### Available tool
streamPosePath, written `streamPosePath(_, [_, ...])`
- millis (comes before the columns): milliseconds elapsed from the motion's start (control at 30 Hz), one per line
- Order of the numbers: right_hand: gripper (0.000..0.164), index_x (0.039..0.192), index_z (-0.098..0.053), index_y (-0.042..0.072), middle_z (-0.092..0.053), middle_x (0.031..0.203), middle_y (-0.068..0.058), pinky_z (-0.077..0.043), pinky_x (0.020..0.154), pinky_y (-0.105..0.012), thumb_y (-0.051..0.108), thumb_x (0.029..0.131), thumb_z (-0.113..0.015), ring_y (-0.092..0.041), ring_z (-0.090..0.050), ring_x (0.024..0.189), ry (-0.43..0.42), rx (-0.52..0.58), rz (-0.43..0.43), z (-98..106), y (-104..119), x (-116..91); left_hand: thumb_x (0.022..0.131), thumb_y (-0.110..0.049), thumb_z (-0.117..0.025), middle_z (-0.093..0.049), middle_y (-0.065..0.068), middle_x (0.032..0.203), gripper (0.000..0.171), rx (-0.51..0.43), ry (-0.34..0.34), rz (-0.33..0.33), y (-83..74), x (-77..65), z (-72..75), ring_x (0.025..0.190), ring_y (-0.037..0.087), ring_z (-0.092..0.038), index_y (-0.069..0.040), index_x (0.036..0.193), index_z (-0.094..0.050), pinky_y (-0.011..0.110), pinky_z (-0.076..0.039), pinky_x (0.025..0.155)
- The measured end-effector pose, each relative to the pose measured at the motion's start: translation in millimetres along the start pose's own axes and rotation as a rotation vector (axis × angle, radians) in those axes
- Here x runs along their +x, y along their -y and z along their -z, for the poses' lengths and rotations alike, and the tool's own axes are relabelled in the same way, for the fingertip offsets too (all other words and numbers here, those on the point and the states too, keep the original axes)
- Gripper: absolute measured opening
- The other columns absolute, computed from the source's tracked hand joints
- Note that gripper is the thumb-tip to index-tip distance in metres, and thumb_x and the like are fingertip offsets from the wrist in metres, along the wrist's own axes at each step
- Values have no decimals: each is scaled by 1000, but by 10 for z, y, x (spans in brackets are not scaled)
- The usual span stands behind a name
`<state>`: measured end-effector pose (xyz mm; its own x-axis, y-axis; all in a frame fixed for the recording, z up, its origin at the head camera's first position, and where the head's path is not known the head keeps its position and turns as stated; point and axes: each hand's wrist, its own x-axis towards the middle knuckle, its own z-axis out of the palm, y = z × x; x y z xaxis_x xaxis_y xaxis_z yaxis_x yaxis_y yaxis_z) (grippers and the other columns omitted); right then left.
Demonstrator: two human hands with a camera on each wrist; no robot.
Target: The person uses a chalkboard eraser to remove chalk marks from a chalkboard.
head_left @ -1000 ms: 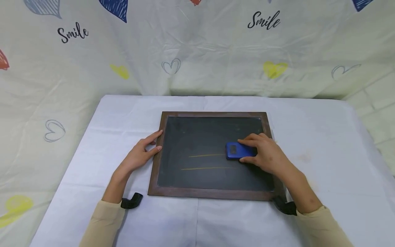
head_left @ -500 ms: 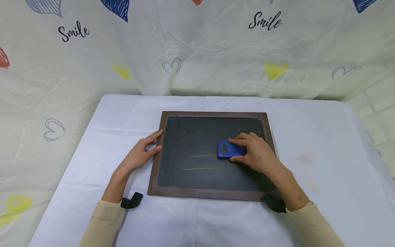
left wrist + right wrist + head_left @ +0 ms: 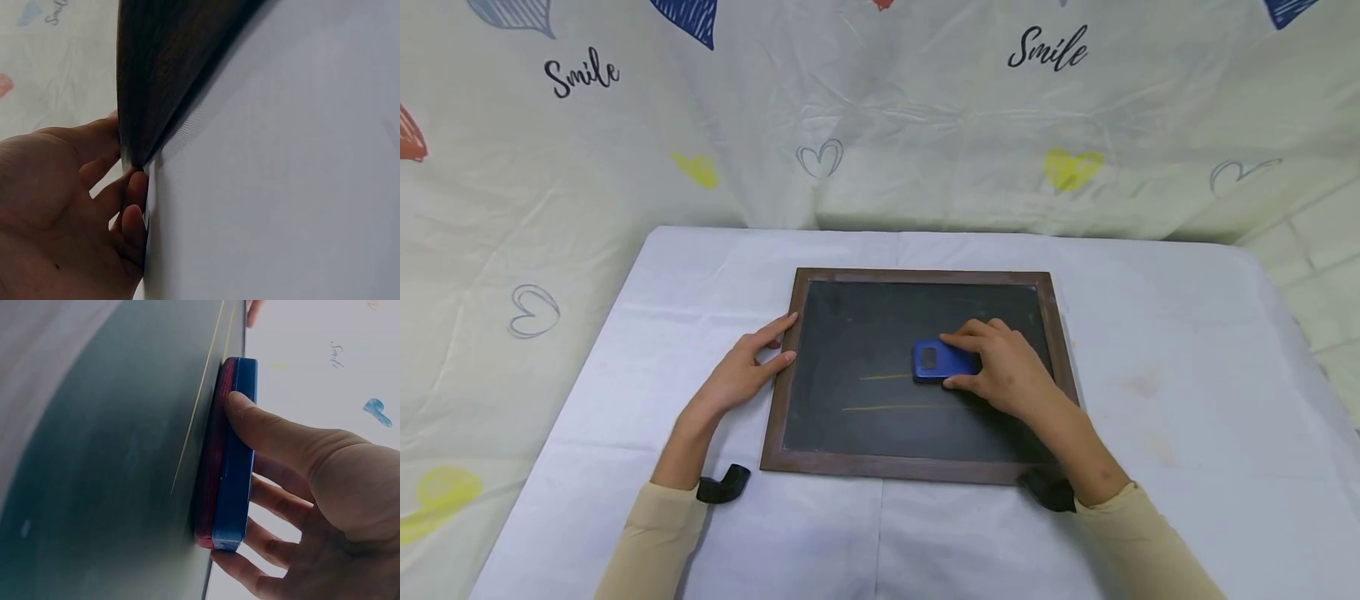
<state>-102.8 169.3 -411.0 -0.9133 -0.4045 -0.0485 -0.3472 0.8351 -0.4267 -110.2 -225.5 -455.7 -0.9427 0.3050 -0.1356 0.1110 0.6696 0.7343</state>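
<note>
A small chalkboard [image 3: 850, 333] in a brown wooden frame lies flat on the table, with two yellow chalk lines [image 3: 887, 407] across its left and middle part. My right hand [image 3: 1000, 367] grips a blue chalkboard eraser [image 3: 928, 358] by its long sides, thumb on the near side and fingers on the far side. Its dark red felt [image 3: 212, 462] faces the board in the right wrist view, and it overlaps the right end of the upper line. At the left side of the wooden frame [image 3: 156, 69], my left hand [image 3: 737, 375] touches the wood with thumb and forefinger.
A white cloth [image 3: 1172, 358] covers the table under the board. Behind stands a pale backdrop [image 3: 925, 108] printed with hearts and "Smile" lettering. Black wrist mounts [image 3: 724, 485] stick out by both sleeves.
My right hand has slid the eraser to the left over the board, along the upper chalk line, whose visible part is shorter. The left hand stays at the frame.
</note>
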Motion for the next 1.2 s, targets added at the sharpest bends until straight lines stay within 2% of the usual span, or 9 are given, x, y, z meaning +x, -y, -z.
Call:
streamPosePath(367, [67, 139, -69, 15, -68, 134, -7, -47, 102, -55, 35, 80, -92, -33, -58, 118, 12, -4, 34, -87, 190, 145, 105, -26, -64, -34, 6, 171, 65, -22, 0, 14, 20, -3, -10, 135, 35, -53, -22, 164, -36, 44, -44, 95])
streamPosePath(667, [66, 143, -66, 17, -66, 138, -5, -46, 104, -53, 36, 83, -89, -31, -56, 123, 80, -7, 48, -143, 383, 307, 106, -24, -63, -34, 12, 170, 64, -14, -9, -13, 2, 5, 4, 135, 39, -54, -17, 164, -36, 49, -46, 99])
streamPosePath(967, [65, 143, -66, 19, -65, 138, -5, -45, 110, -54, 31, 84, -89, -29, -56, 129, 180, -8, 96, -158, 624, 510, 106, -25, -62, -33, 13, 170, 63, -18, -12, -1, -9, 2, 5, 136, 40, -53, -17, 164, -36, 51, -45, 100])
streamPosePath(1200, [64, 142, -66, 20, -67, 138, -4, -48, 110, -49, 30, 84, -89, -27, -58, 128, 190, -27, 146, -250, 844, 632, 106, -22, -62, -34, 12, 170, 63, -34, -17, -21, 5, 16, -6, 135, 41, -54, -17, 163, -37, 56, -42, 110])
